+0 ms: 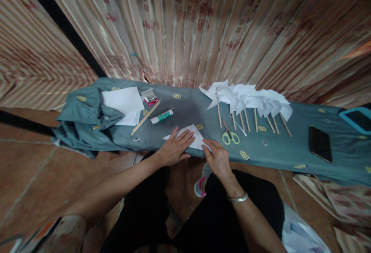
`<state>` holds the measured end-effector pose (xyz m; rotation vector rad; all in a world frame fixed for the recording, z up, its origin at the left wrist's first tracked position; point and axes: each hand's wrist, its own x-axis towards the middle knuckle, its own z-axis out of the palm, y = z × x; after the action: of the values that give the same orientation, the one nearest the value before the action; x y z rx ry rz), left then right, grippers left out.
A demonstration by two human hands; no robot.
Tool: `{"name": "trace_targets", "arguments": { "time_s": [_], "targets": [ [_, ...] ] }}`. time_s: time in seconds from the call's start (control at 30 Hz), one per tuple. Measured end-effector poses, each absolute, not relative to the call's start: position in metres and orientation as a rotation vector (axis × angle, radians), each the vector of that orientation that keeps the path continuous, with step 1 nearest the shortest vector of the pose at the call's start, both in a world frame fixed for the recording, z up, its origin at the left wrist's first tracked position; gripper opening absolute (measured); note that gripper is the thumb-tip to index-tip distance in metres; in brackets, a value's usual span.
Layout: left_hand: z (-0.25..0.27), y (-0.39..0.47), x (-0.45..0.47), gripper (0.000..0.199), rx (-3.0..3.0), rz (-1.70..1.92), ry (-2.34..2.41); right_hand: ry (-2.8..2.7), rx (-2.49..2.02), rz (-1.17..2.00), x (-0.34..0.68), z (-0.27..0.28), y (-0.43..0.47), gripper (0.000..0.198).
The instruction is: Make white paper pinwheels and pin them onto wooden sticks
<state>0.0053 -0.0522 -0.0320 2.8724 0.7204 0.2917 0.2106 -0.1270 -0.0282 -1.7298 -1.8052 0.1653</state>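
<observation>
A folded white sheet of paper (197,140), roughly triangular, lies near the front edge of the cloth-covered bench. Flat across its left part rests my left hand (175,147), fingers stretched out. My right hand (216,156) is closed at the paper's right corner, thumb and fingers bent around the edge; the exact grip is partly hidden. Just right of that hand are green-handled scissors (230,137). A glue stick (161,117) and thin wooden sticks (145,117) lie beyond my left hand.
Several white paper pinwheels (246,100) on sticks overlap at the back right. A phone (320,143) and a blue-framed device (358,119) lie farther right. White paper sheets (123,100) and a small open box (150,97) are at left. A pleated curtain (185,32) hangs behind the bench (185,106).
</observation>
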Motion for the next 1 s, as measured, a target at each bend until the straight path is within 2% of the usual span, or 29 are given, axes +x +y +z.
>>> {"name": "trace_targets", "arguments": {
  "time_s": [0.63,0.87,1.0],
  "targets": [
    [-0.030,-0.052,0.006,0.068,2.911,0.197,0.726,-1.925,-1.727,0.014,0.211,-0.029,-0.127,0.033],
    [-0.030,-0.051,0.005,0.068,2.912,0.187,0.730,-2.020,-1.701,-0.296,0.200,-0.019,-0.135,0.029],
    [-0.033,-0.051,0.005,0.068,2.915,0.195,0.714,-2.215,-1.574,-0.301,0.181,-0.023,-0.143,0.032]
  ]
}}
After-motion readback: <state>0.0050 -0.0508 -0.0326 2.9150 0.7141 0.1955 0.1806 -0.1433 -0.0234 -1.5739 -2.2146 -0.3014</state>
